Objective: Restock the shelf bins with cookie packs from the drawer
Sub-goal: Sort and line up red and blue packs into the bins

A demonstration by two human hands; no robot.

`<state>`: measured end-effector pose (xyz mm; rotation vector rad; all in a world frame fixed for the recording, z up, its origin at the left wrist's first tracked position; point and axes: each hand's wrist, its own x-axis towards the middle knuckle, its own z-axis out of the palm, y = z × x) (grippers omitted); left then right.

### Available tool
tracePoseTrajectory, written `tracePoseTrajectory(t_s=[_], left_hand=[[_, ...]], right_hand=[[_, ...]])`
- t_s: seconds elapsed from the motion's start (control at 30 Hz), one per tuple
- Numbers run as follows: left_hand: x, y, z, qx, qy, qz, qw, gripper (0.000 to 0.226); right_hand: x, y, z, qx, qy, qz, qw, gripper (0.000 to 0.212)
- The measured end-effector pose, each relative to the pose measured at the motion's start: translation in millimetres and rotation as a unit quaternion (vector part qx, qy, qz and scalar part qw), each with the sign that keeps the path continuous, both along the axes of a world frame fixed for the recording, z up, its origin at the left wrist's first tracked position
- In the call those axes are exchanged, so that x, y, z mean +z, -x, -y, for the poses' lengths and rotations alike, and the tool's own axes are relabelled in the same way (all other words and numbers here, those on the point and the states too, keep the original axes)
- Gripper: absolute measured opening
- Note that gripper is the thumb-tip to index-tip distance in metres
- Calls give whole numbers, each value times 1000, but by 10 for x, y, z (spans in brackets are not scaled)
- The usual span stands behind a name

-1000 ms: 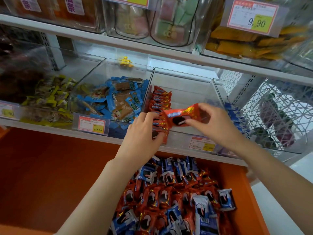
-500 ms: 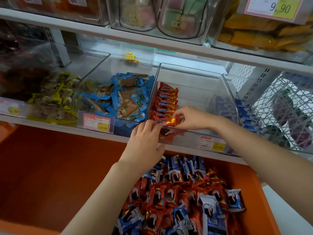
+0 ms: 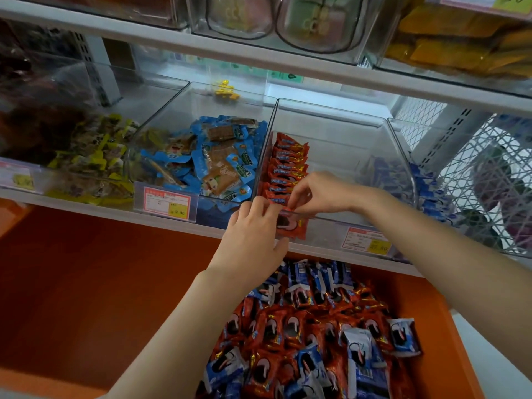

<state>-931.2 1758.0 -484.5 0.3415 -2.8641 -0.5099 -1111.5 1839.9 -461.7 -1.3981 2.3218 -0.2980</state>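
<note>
**Seating the front red pack at the row end**

Grip: the right hand (image 3: 319, 194) comes in over the bin's front lip, thumb + forefingers pinching the top edge of the front red pack (image 3: 290, 226). The left hand (image 3: 252, 240) meets it from the other side. Its fingers hook over the lip onto the pack top and its thumb is outside the wall. Pinching or only steadying: can't tell, the back of the hand hides it.

Pack posn: upright, face fwd, inside the clear bin (image 3: 331, 110). It sits against the front wall, touching the near end of the row of red packs (image 3: 288, 165), which runs along the bin's left wall.

To do it well (my judgement):
- Press straight down until the bottom seam sits on the bin floor. Don't lever it fwd.
- Keep it parallel w/ the rest, top edges level.
- Use the left fingers as a stop so the row doesn't fan out.
- Let go w/ the right hand first, then ease the left off.
- Foil prob. slippery and crinkly, so pinch lightly on the seam, not over the cookie.

Risk: packs stand on edge, so a nudge may tip several domino-style.

Supply: loose packs (image 3: 302, 341) lie in the orange drawer (image 3: 86, 283) just below the shelf, red + blue mixed. Take reds only for this row.
</note>
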Motion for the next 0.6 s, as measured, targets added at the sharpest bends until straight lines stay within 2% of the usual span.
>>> tracePoseTrajectory(t_s=[0.4,0.47,0.53,0.6], left_hand=[[4,48,-82,13,3,6,1000,45],[3,49,-89,17,5,10,1000,46],[-6,37,-83,17,4,11,1000,49],[-14,22,-71,12,8,13,1000,51]], right_hand=[[-32,-142,119,16,-40,-42,998,16],[-15,-143,84,5,-54,-28,998,24],[-2,-185,33,-36,-27,21,999,43],[-4,-299,-67,-76,43,37,995,47]])
